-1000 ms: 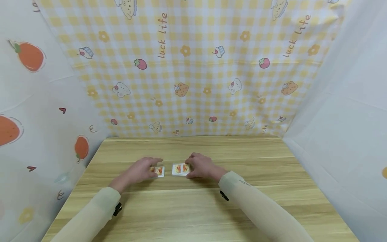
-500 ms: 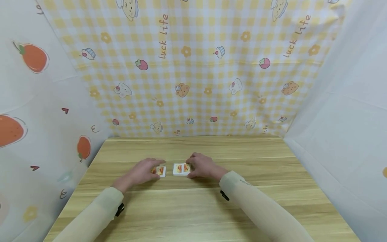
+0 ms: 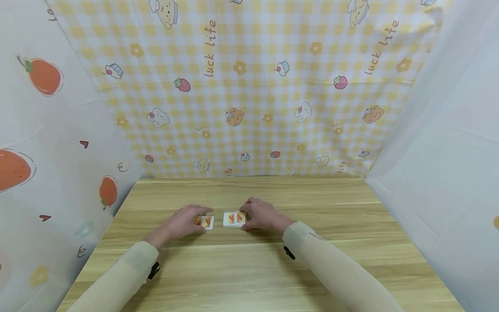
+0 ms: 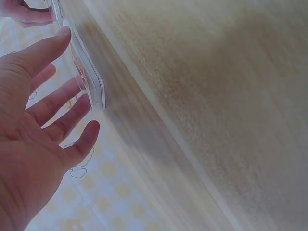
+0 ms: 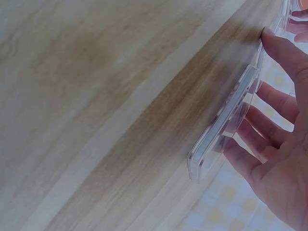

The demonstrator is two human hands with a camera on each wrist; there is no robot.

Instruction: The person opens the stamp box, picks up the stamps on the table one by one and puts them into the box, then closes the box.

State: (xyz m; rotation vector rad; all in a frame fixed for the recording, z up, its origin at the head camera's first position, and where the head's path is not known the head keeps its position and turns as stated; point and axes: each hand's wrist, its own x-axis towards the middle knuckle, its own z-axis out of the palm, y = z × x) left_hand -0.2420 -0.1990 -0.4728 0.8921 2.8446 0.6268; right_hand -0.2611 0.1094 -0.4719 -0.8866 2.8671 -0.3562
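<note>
Two flat, clear-edged cases with orange and yellow pictures on white lie side by side on the table, a narrow gap between them. My left hand (image 3: 183, 222) spans the left case (image 3: 208, 222), thumb by its near edge and fingers toward the far edge. That case (image 4: 98, 91) shows its thin clear side in the left wrist view, with fingertips against it. Around the right end of the right case (image 3: 230, 219), my right hand (image 3: 260, 214) pinches with thumb and fingers. In the right wrist view, bent fingers (image 5: 264, 130) touch this case (image 5: 219, 127) from behind.
The wooden table (image 3: 249, 268) runs back to a yellow checked cloth (image 3: 249, 95) with cartoon prints. A white cloth with fruit prints (image 3: 44, 76) hangs at the left, and a mostly plain white one (image 3: 440, 151) at the right.
The head view has shifted slightly. Both hands stay at their cases with nearly the same posture, and the gap between the cases looks almost unchanged.
</note>
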